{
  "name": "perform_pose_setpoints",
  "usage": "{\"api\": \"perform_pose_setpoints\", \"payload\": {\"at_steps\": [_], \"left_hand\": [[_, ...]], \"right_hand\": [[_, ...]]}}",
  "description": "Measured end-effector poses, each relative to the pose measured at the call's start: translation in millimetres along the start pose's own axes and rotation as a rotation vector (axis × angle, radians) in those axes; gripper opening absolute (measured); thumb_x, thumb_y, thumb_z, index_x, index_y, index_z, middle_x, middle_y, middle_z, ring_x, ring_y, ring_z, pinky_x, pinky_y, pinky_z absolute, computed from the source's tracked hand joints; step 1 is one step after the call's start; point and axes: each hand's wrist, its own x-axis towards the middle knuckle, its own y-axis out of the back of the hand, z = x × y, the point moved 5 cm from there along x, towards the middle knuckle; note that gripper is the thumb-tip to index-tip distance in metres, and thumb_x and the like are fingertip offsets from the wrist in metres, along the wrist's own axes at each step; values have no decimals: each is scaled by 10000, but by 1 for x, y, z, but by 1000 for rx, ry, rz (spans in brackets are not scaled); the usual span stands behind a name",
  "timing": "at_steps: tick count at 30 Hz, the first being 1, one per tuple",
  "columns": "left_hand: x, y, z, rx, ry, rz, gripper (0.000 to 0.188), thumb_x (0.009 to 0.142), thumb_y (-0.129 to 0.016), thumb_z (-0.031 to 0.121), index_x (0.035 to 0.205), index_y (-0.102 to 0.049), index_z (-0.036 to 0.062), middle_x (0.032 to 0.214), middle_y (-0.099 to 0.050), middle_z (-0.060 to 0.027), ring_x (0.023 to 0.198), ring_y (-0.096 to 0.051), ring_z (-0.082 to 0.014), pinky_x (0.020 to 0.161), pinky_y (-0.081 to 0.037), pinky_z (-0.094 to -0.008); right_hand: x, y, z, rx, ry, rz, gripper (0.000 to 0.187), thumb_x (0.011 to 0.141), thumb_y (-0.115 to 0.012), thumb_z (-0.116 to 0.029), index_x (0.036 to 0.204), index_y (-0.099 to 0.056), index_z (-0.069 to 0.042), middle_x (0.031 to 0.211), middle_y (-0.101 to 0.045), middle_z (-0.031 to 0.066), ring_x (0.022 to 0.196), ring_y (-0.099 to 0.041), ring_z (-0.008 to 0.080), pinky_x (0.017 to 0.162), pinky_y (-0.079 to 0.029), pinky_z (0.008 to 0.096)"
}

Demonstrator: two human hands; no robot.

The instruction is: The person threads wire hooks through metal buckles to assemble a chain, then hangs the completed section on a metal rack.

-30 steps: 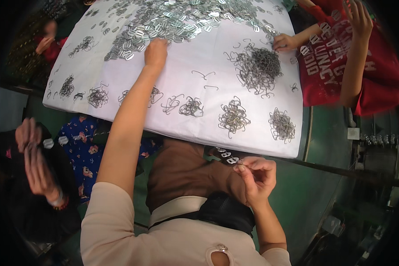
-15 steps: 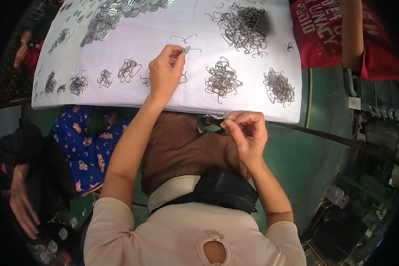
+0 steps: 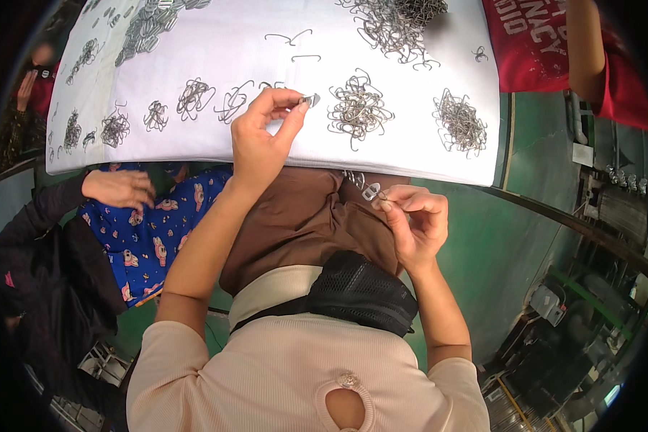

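Note:
Above the near edge of the table, my left hand [image 3: 261, 140] pinches a small flat grey metal buckle [image 3: 311, 100] between thumb and fingertips. My right hand [image 3: 419, 222] is lower and to the right, over my lap, with thumb and index finger closed on what looks like a thin wire hook. At its fingertips shows a slotted oval metal buckle [image 3: 371, 191], with more shiny metal pieces [image 3: 353, 177] trailing toward the table edge. A few loose wire hooks [image 3: 306, 57] lie just beyond my left hand. A heap of wire hooks [image 3: 358, 110] sits to its right.
The white-covered table [image 3: 216, 147] carries several hook heaps, a big hook pile [image 3: 389, 32] at the far right and a pile of slotted buckles [image 3: 145, 30] at the far left. A co-worker's hand [image 3: 119, 189] is at the left; a red-shirted person [image 3: 533, 65] stands right.
My left hand has drawn back from the loose hooks toward me, now with the buckle plainly visible. My right hand has shifted slightly down and right. The co-worker's hand has risen toward the table.

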Motion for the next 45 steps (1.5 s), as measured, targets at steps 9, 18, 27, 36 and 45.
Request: {"api": "perform_pose_setpoints", "payload": {"at_steps": [9, 18, 27, 36, 45], "left_hand": [[-26, -6, 15, -196, 151, -47, 118, 808, -621, 38, 907, -600, -24, 836, -620, -42, 766, -586, -86, 691, -477, -225], [-67, -27, 43, -254, 218, -201, 103, 790, -633, 19, 878, -601, -24, 794, -639, -51, 696, -597, -77, 627, -476, -200], [-73, -23, 66, -79, 23, -208, 117, 741, -649, -9, 852, -617, 1, 764, -636, -73, 640, -599, -104, 588, -470, -217], [-73, -14, 61, -92, -102, -171, 123, 716, -647, -47, 821, -601, -3, 764, -615, -99, 671, -599, -168, 608, -475, -256], [-72, -11, 53, -99, -112, -173, 136, 701, -667, -40, 810, -597, 4, 790, -631, -94, 690, -605, -209, 629, -489, -289]], "right_hand": [[-3, 0, -6, 10, 13, 1, 253, 780, -573, 132, 890, -392, -7, 848, -606, 177, 746, -619, 170, 674, -536, 267], [-5, -11, -7, 69, -3, -41, 230, 785, -553, 140, 899, -408, 3, 878, -593, 166, 778, -610, 163, 707, -531, 268], [-9, -15, -3, -35, -83, -68, 219, 783, -570, 120, 917, -442, 2, 915, -588, 149, 826, -610, 159, 710, -525, 254], [116, -31, 32, -472, -77, -306, 69, 827, -587, -89, 873, -579, -38, 864, -612, 77, 761, -593, 187, 617, -462, 290], [236, -120, 120, -950, 90, -853, 89, 775, -606, -122, 846, -608, -68, 891, -586, 81, 777, -584, 251, 696, -465, 345]]}}
